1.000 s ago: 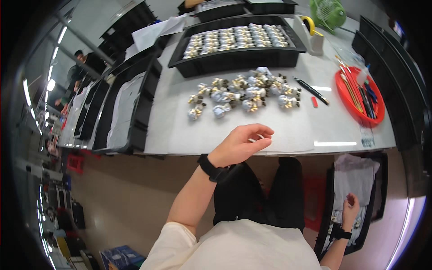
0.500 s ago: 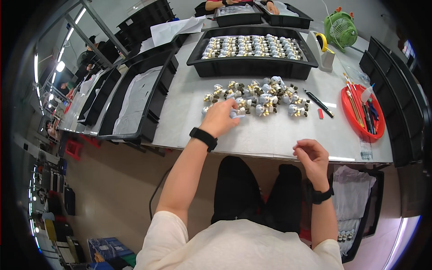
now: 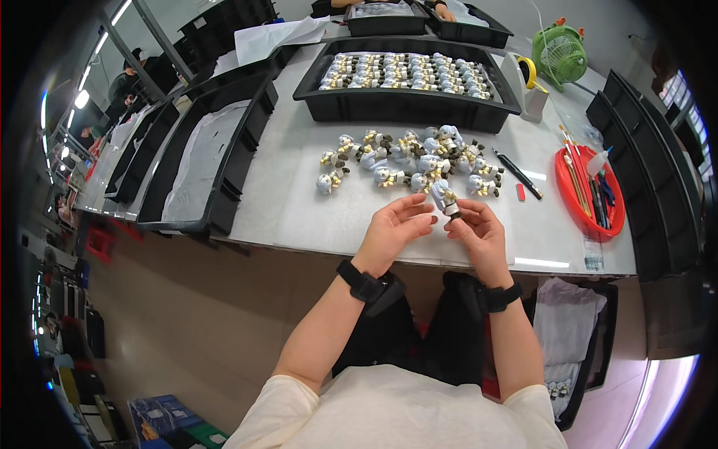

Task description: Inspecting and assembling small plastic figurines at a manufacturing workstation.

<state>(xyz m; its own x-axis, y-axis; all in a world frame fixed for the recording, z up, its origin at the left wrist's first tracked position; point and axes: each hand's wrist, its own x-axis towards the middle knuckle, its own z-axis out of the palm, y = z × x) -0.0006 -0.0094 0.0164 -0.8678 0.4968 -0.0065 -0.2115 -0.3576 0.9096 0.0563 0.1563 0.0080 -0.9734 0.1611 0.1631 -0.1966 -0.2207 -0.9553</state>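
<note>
A small figurine [image 3: 446, 197] with pale blue hair, a white and gold body and dark feet stands upright in my right hand [image 3: 486, 236], pinched by its lower end between thumb and fingers. Just left of it is my left hand [image 3: 395, 230], its fingers curved and apart around nothing. Beyond both hands, a loose group of similar figurines [image 3: 390, 176] lies on the white table [image 3: 299, 217]. Several more figurines fill a black tray [image 3: 404, 111] behind them in rows.
Right of the figurines lie a black pen [image 3: 519, 173] and a small red piece [image 3: 520, 192]. A red basket [image 3: 619, 224] holds brushes and tools. Behind stand a tape dispenser [image 3: 532, 105] and a green fan [image 3: 562, 56]. A cloth-lined black tray [image 3: 233, 187] sits left. Across the table is another person's hand [image 3: 445, 13].
My left hand has moved right, away from the loose figurines. My right hand has come up and left and now holds a figurine. The whole view has shifted slightly.
</note>
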